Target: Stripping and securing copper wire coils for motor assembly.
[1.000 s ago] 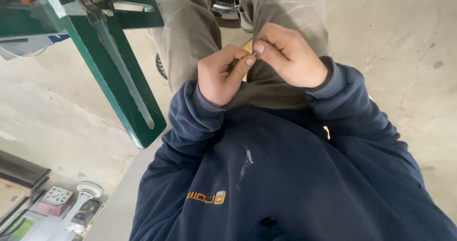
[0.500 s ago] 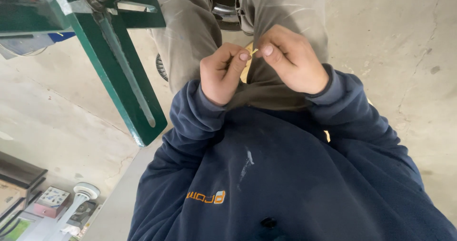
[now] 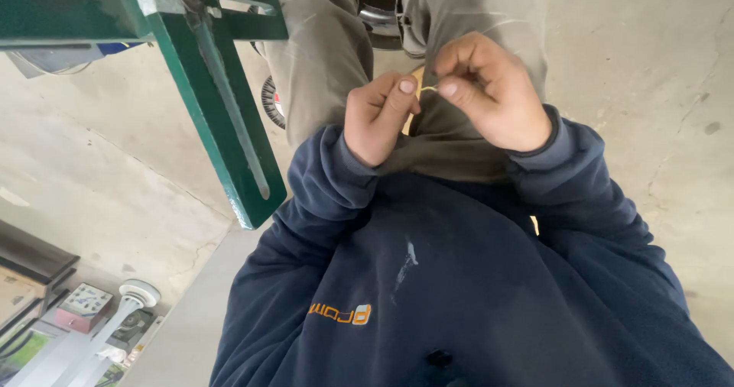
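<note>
Hands both pinched shut on small yellowish piece (image 3: 428, 89): left hand (image 3: 377, 117) and right hand (image 3: 489, 89) thumbs nearly touching, above grey trousers (image 3: 329, 58); green metal frame (image 3: 222, 112) left.

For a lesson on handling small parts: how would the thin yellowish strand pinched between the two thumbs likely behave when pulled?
The strand looks hair-thin, so probably very light. Pinched between the left hand and right hand, it seems flexible and easily dropped.

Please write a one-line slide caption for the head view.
Left hand and right hand pinch a thin pale strand above grey trousers, beside a green metal frame.
</note>
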